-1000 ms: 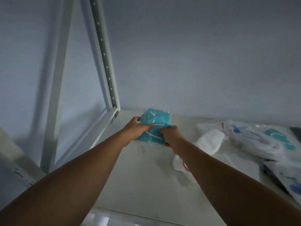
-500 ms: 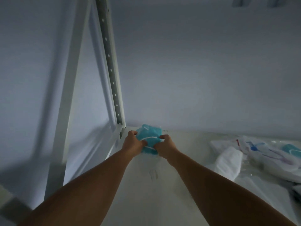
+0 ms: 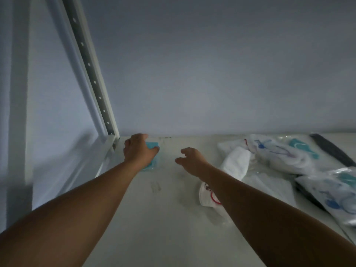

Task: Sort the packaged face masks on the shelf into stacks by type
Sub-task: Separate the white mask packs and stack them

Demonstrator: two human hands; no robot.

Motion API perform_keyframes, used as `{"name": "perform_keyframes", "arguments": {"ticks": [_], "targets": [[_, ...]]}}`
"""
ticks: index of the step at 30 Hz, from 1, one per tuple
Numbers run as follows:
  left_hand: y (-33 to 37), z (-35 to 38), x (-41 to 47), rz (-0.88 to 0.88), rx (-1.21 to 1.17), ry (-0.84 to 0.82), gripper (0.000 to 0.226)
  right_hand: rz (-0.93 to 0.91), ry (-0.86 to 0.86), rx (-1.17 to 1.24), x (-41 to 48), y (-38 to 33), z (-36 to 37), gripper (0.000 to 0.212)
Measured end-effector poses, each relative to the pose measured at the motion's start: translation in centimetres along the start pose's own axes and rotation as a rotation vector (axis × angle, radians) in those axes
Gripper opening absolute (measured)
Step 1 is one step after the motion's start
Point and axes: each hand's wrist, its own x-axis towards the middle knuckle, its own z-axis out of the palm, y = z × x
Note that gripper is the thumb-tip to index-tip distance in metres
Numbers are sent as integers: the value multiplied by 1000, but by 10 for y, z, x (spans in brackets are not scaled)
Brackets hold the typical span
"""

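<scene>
- Pressing on teal mask pack (image 3: 151, 145) w/ left grip (image 3: 139, 151), left-center of frame, back corner of shelf (image 3: 154, 218) by upright post (image 3: 92, 74); thumb across pack, fingers curled over its far edge.
- Right grip (image 3: 192, 160) hovers just right of pack, not touching; fingers loosely bent, holding nothing.
- Pile of bagged masks (image 3: 279, 155) at right of frame; white mask (image 3: 237, 162) beside right forearm.
</scene>
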Motion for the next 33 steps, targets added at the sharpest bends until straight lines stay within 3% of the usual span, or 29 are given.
{"name": "perform_keyframes", "arguments": {"ticks": [4,8,9,11,13,15,18,20,21,22,25,28,29,31,33], "targets": [[61,30,-28,196,-71,-258,59,60,82,-8,-19,31,-60,55],[121,68,-58,220,-122,-461,66,152,185,83,-41,67,-122,36],[134,78,-64,213,-106,-487,68,178,161,4,-49,71,-136,34],[155,97,-72,187,-62,-514,71,177,113,-184,-54,94,-156,33],[171,114,-80,174,-3,-532,67,270,163,49,-52,118,-170,31],[182,126,-90,179,43,-545,57,294,126,56,-59,130,-181,25],[188,139,-94,128,62,-499,57,226,66,-117,-62,151,-195,24],[191,144,-94,68,52,-470,63,255,125,-88,-67,152,-208,28],[194,145,-95,44,51,-472,63,203,109,-235,-72,156,-211,29],[197,146,-96,25,55,-482,61,187,106,-401,-78,156,-214,31],[209,146,-106,29,88,-483,47,143,73,-456,-79,156,-223,33],[215,142,-113,74,48,-422,30,89,67,-371,-81,158,-223,39],[216,139,-115,79,15,-404,25,108,71,-276,-85,154,-223,40],[219,132,-115,75,-96,-384,18,183,82,151,-78,144,-224,36],[220,122,-116,40,-278,-386,17,132,53,175,-72,139,-218,39]]}}
